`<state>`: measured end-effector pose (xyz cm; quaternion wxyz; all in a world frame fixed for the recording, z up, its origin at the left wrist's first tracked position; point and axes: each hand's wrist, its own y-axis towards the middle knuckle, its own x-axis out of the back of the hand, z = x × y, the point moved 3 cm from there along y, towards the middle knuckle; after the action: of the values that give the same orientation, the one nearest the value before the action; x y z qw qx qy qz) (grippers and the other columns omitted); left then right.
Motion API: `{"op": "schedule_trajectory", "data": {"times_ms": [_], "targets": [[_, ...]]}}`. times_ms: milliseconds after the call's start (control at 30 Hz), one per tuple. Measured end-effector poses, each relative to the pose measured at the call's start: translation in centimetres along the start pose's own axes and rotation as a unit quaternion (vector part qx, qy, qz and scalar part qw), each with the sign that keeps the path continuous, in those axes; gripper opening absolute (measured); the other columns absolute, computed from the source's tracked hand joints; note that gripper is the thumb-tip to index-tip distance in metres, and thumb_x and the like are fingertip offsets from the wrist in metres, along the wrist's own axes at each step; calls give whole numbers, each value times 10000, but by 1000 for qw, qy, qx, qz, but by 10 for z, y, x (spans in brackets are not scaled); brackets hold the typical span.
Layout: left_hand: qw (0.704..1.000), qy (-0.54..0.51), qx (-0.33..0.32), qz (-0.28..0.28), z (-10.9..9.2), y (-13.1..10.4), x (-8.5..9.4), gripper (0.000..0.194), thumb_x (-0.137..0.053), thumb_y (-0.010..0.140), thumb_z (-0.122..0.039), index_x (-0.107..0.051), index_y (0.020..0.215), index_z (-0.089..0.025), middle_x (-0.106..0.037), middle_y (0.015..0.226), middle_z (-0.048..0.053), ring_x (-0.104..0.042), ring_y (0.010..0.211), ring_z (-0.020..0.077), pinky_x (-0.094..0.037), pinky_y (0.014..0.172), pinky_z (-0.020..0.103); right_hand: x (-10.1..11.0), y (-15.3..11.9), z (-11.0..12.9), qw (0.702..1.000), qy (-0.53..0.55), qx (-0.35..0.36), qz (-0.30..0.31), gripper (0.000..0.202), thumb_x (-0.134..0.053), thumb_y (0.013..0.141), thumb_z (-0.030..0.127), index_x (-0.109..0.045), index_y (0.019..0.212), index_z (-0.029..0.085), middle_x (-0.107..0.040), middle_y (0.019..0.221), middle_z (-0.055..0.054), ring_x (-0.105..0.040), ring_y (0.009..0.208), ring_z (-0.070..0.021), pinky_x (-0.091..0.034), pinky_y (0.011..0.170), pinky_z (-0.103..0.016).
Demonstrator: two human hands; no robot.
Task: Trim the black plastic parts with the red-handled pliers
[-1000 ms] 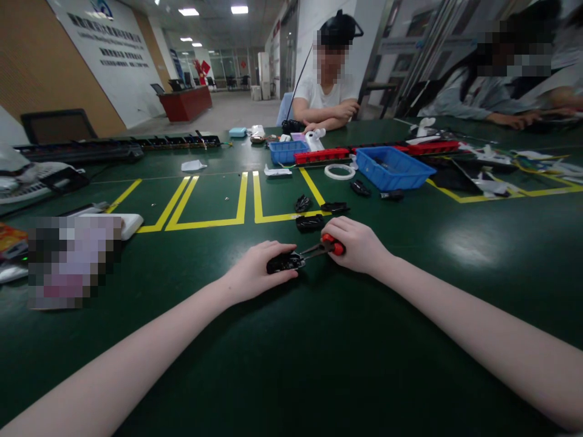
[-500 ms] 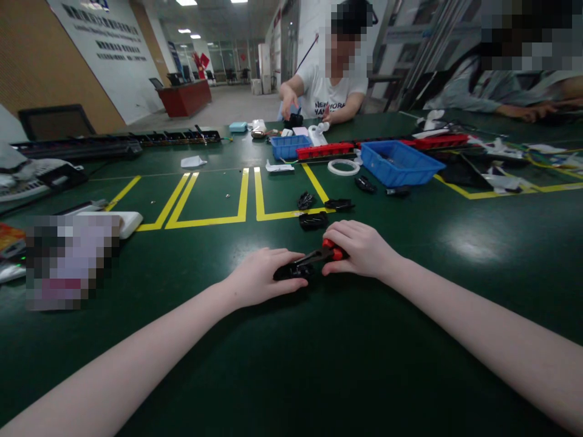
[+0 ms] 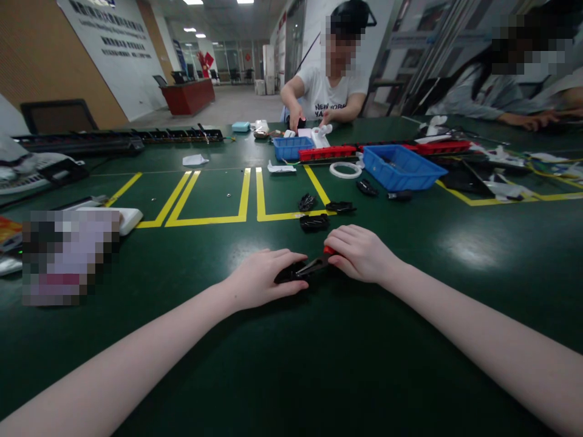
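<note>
Left fingers [image 3: 294, 287], narrowly parted, clasp a probably light, stiff part [image 3: 286, 275] by its nine-o'clock end; right fingers [image 3: 344, 238] enclose pliers [image 3: 315, 265].

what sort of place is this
Probably an office area used as a shared assembly workspace: a glossy dark green tabletop marked with straight yellow strips, a rectangular blue plastic bin on it, and a boxy red reception-style desk beyond.

Bare forearms [image 3: 168, 340] angled inward, left hand [image 3: 266, 278] in a wide pinch, right hand [image 3: 359, 253] curled in a grip
</note>
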<state>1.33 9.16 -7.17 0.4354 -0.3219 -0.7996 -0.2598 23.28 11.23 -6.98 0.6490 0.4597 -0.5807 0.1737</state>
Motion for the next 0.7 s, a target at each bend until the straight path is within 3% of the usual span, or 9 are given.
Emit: {"op": "schedule_trajectory", "data": {"times_ms": [167, 367, 700], "targets": [[1000, -15, 9, -4, 0, 1, 0, 451, -571, 961, -440, -528, 1346, -209, -672, 1222, 72, -662, 1041, 241, -525, 847, 360, 0, 1, 0, 1000, 27, -12, 6, 435, -296, 1019, 411, -599, 827, 165, -635, 795, -92, -529, 703, -197, -377, 655, -341], [999, -8, 35, 6, 1, 1, -1, 432, -545, 971, -465, -535, 1338, -236, -690, 1197, 64, -675, 1014, 250, -529, 805, 356, 0, 3, -1, 999, 25, -37, 17, 446, -389, 975, 533, -603, 855, 161, -641, 807, -92, -535, 711, -199, -361, 655, -332], [997, -37, 63, 36, 5, 8, 0, 424, -510, 982, -461, -541, 1349, -250, -711, 1164, 57, -691, 956, 244, -514, 779, 338, 0, 3, -2, 997, 13, -70, 17, 426, -372, 985, 478, -600, 803, 167, -626, 773, -89, -499, 700, -197, -317, 653, -331]]}}
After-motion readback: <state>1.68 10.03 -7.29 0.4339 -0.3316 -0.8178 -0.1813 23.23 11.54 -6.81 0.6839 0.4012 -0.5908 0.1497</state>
